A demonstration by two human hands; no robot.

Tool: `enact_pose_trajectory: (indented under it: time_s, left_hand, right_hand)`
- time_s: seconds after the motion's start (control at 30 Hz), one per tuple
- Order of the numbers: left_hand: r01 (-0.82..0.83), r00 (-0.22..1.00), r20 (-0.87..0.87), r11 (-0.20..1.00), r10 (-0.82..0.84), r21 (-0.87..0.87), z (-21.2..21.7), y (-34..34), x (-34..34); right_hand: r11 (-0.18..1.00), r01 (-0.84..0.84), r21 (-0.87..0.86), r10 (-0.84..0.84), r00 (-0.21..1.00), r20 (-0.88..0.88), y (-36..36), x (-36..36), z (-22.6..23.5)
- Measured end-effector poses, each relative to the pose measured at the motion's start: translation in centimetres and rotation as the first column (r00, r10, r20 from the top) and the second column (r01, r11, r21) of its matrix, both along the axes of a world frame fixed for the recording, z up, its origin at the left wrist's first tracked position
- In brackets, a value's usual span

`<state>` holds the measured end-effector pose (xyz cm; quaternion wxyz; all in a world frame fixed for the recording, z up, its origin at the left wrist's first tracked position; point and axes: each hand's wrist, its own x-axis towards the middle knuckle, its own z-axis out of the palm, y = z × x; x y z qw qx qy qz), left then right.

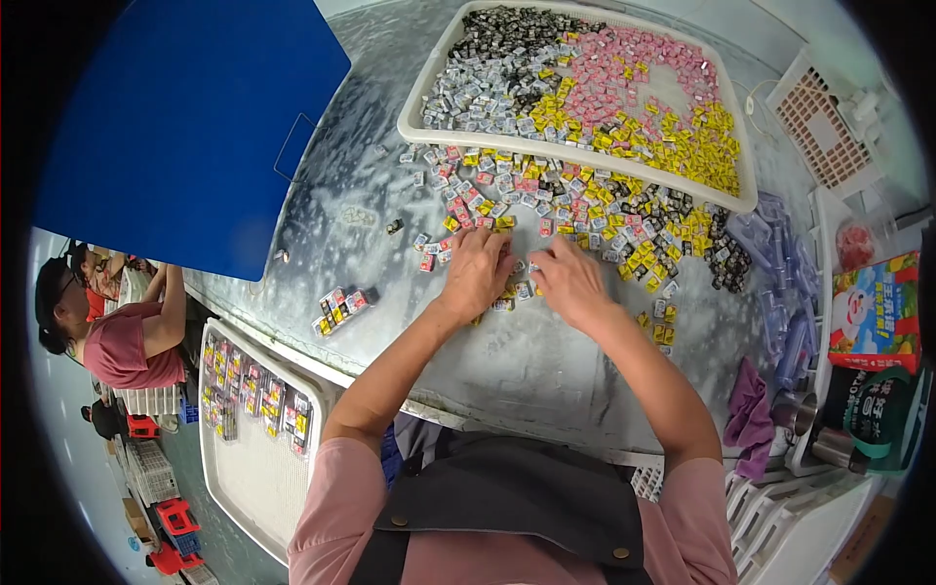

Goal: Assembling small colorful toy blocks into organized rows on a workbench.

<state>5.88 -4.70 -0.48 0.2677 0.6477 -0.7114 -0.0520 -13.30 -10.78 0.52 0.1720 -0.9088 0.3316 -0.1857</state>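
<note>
Small printed blocks (546, 200) in pink, yellow, black and white lie loose across the table before me. At the near edge of this spread, my left hand (476, 268) is closed, its fingers bent down; what is under them is hidden. Just right of it my right hand (570, 285) pinches a small whitish block (533, 265) at its fingertips. A few blocks (522, 291) lie between the two hands. To the left, apart from both hands, sits a clear pack (341, 310) filled with mixed blocks.
A large white tray (575, 148) of blocks sorted by colour stands at the back. Filled packs lie in a lower white tray (255, 478). Clear plastic cases (780, 292) and a purple cloth (749, 414) are at right. A blue panel (195, 127) rises left; a co-worker (127, 336) sits beyond.
</note>
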Motion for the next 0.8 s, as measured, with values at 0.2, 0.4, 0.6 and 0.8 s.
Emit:
enact_pose_trajectory:
  time_s: [0.2,0.4,0.6,0.8]
  left_hand:
    - [0.033,0.997,-0.06,0.997,-0.037,-0.074,0.3,0.6,-0.7]
    - [0.092,0.995,0.059,0.983,-0.084,-0.161,-0.6,0.9,-1.1]
    - [-0.064,0.998,0.002,0.973,0.066,-0.221,-0.1,0.4,1.8]
    - [-0.072,0.99,-0.131,0.988,0.054,-0.137,1.5,1.2,0.6]
  right_hand:
    - [1.0,0.01,0.028,-0.008,0.998,-0.062,2.0,-0.4,0.3]
    - [0.98,0.027,0.199,0.002,0.99,-0.142,4.1,-1.5,0.5]
    - [0.982,0.044,0.185,-0.045,0.999,0.0,4.5,3.4,-2.7]
    - [0.988,-0.008,0.153,-0.051,0.924,0.379,3.7,2.4,-0.8]
